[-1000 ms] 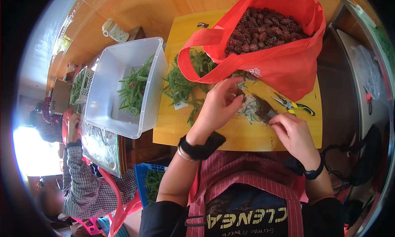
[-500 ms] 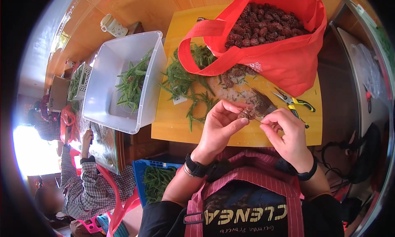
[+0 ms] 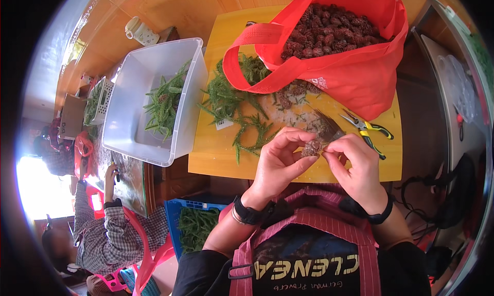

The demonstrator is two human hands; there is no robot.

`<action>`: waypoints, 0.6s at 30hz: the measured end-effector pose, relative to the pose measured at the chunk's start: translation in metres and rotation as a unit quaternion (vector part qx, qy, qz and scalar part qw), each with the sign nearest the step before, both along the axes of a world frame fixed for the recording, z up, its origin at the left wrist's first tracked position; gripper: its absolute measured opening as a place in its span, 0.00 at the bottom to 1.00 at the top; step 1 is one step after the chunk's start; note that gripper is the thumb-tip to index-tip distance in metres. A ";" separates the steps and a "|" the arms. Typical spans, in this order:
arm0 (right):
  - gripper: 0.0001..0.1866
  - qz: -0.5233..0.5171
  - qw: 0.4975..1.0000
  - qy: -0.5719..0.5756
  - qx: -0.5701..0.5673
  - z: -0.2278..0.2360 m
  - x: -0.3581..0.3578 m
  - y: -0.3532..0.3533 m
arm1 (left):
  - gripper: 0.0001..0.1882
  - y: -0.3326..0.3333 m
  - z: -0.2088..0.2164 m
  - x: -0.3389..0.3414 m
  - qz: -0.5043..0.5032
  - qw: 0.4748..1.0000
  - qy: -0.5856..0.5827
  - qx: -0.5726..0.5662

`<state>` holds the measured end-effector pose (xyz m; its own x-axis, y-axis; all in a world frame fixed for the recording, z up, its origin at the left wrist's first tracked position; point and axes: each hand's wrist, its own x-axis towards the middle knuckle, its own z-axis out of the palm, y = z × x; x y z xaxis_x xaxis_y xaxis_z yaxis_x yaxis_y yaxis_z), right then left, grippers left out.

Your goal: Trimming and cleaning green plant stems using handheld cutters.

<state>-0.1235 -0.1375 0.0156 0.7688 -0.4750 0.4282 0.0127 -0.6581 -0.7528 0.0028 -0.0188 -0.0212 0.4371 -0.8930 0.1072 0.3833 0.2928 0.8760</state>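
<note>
Between the thumb and fingers of my left hand [image 3: 280,159] is a small brown pine cone [image 3: 311,148], held over the table's near edge. My right hand [image 3: 355,159] is pinched closed at the cone's right end; whatever thin thing its fingertips hold is too small to make out. Just beyond my hands lies a bundle of thin dark strands [image 3: 329,126], like fine wires. Pliers [image 3: 366,131] with yellow and black handles rest to its right. Green artificial pine sprigs [image 3: 231,95], one bent into a ring, lie to the left.
A red bag [image 3: 360,75] full of pine cones stands on the yellow tabletop [image 3: 216,162]. Left of it is a clear plastic bin [image 3: 123,136] holding a green sprig. A blue crate [image 3: 175,224] with greenery sits below. Another person [image 3: 113,234] works at far left.
The pine cone has turned in my left fingers and sits slightly lower. My right fingertips have come in against its end.
</note>
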 end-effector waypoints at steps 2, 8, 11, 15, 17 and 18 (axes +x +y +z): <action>0.09 0.002 1.000 -0.004 0.001 -0.001 0.000 0.001 | 0.21 -0.001 0.002 -0.002 0.004 1.000 0.012 -0.009; 0.09 0.004 1.000 -0.019 -0.006 -0.003 0.001 0.003 | 0.20 -0.003 0.001 -0.005 0.014 0.999 0.017 -0.044; 0.09 0.007 1.000 -0.026 -0.014 -0.005 -0.001 0.003 | 0.21 -0.003 0.000 -0.005 0.012 0.998 0.003 -0.059; 0.10 0.010 0.999 -0.014 -0.048 -0.004 -0.003 0.003 | 0.22 -0.002 -0.002 -0.004 0.017 0.998 -0.030 -0.061; 0.10 0.007 0.999 -0.013 -0.051 -0.003 -0.004 0.003 | 0.23 -0.001 -0.001 -0.004 0.025 0.997 -0.052 -0.049; 0.10 0.004 0.998 -0.013 -0.054 -0.003 -0.004 0.003 | 0.23 -0.001 -0.001 -0.004 0.032 0.996 -0.075 -0.037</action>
